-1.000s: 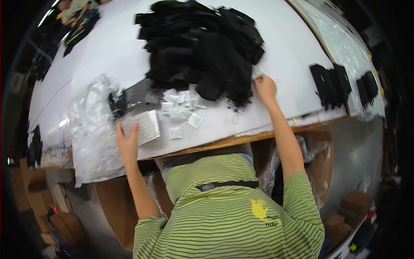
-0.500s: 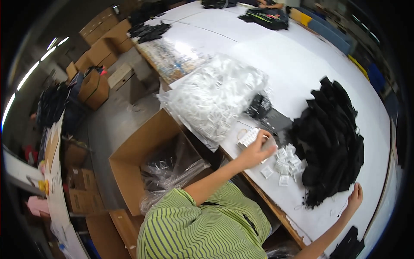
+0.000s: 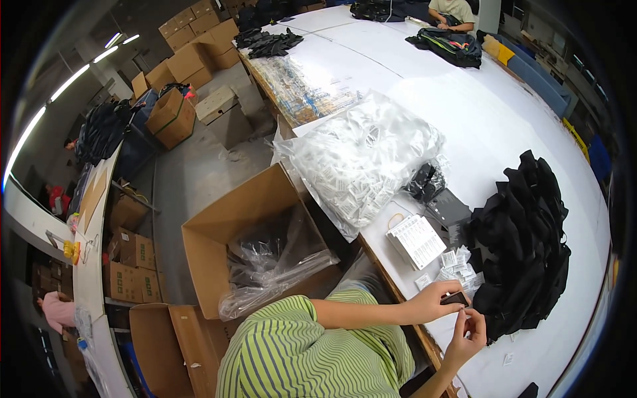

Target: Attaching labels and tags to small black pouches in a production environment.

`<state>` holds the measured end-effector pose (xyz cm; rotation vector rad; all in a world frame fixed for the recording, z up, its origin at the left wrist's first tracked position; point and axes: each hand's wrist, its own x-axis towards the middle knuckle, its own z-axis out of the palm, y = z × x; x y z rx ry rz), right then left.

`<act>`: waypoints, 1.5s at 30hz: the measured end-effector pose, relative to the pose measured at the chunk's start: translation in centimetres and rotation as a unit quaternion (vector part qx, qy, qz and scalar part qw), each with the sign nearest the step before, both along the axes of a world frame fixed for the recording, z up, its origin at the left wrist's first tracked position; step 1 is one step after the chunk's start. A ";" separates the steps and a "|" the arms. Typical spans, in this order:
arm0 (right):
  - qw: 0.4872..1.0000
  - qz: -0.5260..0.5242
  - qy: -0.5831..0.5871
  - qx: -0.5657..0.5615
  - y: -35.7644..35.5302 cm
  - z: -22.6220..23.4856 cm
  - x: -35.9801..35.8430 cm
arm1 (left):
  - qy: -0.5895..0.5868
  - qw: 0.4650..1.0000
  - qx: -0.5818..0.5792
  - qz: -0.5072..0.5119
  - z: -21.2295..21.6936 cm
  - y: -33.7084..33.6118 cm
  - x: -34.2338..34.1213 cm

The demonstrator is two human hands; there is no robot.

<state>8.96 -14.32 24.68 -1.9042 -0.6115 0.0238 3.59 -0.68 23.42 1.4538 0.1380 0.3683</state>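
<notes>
My left hand and my right hand meet over the table's near edge. Between the left thumb and fingers is a small flat dark piece. My right fingers are pinched together against its lower side; what they grip is too small to make out. Just beyond the hands lie small clear-and-white packets in a loose heap. A stack of white printed cards rests behind them. To the right spreads a long pile of black fabric pieces.
A big clear bag of white packets lies farther back on the white table, beside black cards. Left of the table stands an open carton with plastic film. Another person sits at the far end.
My left hand has left the card stack and come nearer, now with the dark piece. My right hand has moved left from beyond the fabric pile to meet it. The view has shifted.
</notes>
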 end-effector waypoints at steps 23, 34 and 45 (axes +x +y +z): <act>0.992 -0.116 -0.040 -0.034 -0.1 -1.2 -1.0 | -0.069 0.977 0.197 0.043 -0.7 -1.4 -0.7; 0.987 -0.077 0.104 0.092 -1.3 -2.9 0.1 | -0.095 0.972 0.215 0.018 -0.6 -1.4 -0.8; 0.983 -0.097 0.095 0.123 -2.4 -1.9 -1.2 | -0.163 0.949 0.268 -0.016 1.4 -1.4 -1.3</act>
